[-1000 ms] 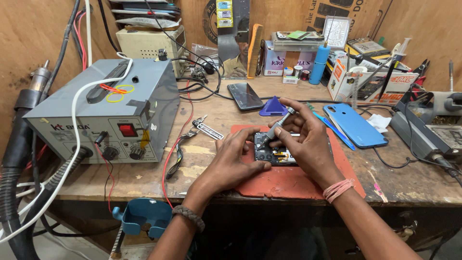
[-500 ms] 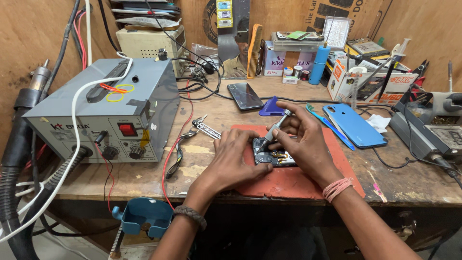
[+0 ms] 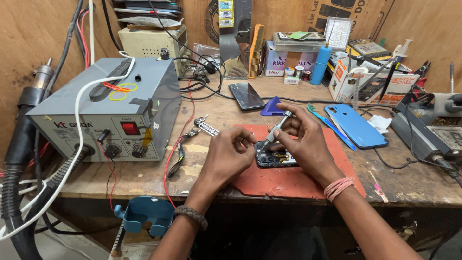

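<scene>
Right hand (image 3: 304, 144) pinching a screwdriver (image 3: 275, 131) tip-down on an opened phone (image 3: 275, 158), left hand (image 3: 231, 155) fingers curled at phone's left edge, hold unclear, red mat (image 3: 293, 180) beneath, grey power box (image 3: 110, 108) left

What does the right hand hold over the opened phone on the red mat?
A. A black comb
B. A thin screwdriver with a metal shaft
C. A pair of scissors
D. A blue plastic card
B. The right hand grips a thin screwdriver with a metal shaft, its tip pointed down at the opened phone on the red mat, while the left hand rests at the phone's left edge.
</scene>
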